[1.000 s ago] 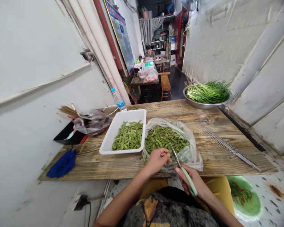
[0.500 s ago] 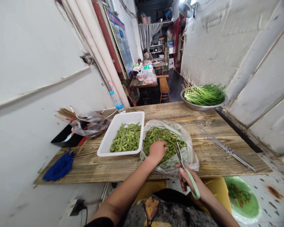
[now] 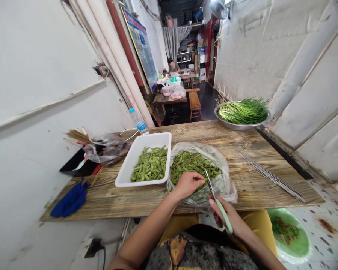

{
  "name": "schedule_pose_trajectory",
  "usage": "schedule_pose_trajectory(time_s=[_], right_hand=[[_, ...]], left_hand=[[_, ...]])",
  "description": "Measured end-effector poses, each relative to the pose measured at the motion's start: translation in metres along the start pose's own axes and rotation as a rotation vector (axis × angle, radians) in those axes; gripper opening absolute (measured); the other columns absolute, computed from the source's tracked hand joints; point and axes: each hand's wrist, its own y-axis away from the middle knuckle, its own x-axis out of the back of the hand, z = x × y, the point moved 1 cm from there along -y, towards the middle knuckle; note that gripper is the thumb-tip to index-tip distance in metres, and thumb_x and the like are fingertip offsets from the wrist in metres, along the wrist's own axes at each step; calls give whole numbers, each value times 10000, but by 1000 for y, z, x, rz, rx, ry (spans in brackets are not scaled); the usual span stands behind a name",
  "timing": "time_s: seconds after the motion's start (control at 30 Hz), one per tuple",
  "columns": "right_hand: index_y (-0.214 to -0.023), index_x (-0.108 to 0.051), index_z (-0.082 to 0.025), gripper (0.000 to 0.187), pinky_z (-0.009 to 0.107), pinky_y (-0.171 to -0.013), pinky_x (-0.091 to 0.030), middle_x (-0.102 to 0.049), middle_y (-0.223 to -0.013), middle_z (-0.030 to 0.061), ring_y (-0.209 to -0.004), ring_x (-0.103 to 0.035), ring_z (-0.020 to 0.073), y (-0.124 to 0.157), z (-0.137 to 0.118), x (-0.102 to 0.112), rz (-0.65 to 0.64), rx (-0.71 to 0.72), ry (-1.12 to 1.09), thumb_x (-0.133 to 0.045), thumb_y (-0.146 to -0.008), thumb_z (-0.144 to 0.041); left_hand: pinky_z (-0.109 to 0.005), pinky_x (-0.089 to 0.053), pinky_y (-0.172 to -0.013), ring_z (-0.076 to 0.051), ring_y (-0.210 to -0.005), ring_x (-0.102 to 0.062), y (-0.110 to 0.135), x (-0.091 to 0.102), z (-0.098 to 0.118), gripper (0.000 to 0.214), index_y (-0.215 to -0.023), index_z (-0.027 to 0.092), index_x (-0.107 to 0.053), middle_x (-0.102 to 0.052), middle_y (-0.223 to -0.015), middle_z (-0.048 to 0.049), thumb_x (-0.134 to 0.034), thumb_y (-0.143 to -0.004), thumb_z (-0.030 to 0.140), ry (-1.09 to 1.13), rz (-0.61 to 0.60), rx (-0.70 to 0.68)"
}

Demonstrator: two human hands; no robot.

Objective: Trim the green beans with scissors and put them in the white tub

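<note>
My left hand (image 3: 188, 184) is over the clear plastic bag (image 3: 227, 183) of green edamame pods (image 3: 190, 161). Its thumb and fingers are pinched together on what looks like a single pod, mostly hidden by the fingertips. Scissors with pale green handles (image 3: 224, 217) are in my right hand (image 3: 230, 214), their blades pointing up and away, close beside the left fingertips. The blades look nearly closed. Left of the bag stands a white plastic tray (image 3: 124, 168) with a heap of edamame pods (image 3: 150, 163) in it.
Metal skewers (image 3: 270, 175) lie on the wooden table (image 3: 253, 195) at right. A steel bowl of green stalks (image 3: 243, 126) stands behind them. A water bottle (image 3: 139, 123), a blue cloth (image 3: 69, 200) and a black box (image 3: 77, 165) are at left. A green basin (image 3: 295, 240) sits on the floor.
My left hand has come up from among the pods and moved right, its fingers now pinched together. The scissors have shifted slightly left towards it, and their blades have come closer together.
</note>
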Motion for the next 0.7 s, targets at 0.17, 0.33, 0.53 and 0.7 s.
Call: schedule_pose_trajectory(time_s=[0.17,0.33,0.53,0.7], right_hand=[[-977,-499,-197,444,157,-295,-277,-325,-457,-114,-316,-288,45,0,1,-1,-14,-37,-9,-503,-772,-591],[-1024,-476,-198,478,180,-311,-323,-356,-482,-108,-331,-333,61,3,-2,-1,4,-50,-37,-511,-762,-597],[-1070,-464,-176,532,231,-467,-420,-444,-616,-52,-506,-462,110,5,-13,-7,-44,-33,-46,-450,-785,-625],[-1084,-458,-171,498,228,-453,-397,-431,-583,-59,-484,-442,108,3,-7,-10,-54,13,13,-422,-823,-593]], left_hand=[[-227,-401,-635,-126,-640,-562,4,3,0,185,-742,125,-688,-678,-706,-34,-614,-679,282,111,-9,34],[-180,-228,-411,-45,-384,-388,5,-1,-6,270,-711,125,-585,-517,-467,43,-681,-608,355,564,-24,241],[-165,-124,-359,-57,-417,-484,8,-9,-5,288,-714,142,-485,-580,-547,-4,-693,-599,306,856,243,271],[-172,-102,-353,10,-309,-244,13,-20,0,267,-759,135,-476,-606,-556,-6,-651,-662,312,897,296,230]])
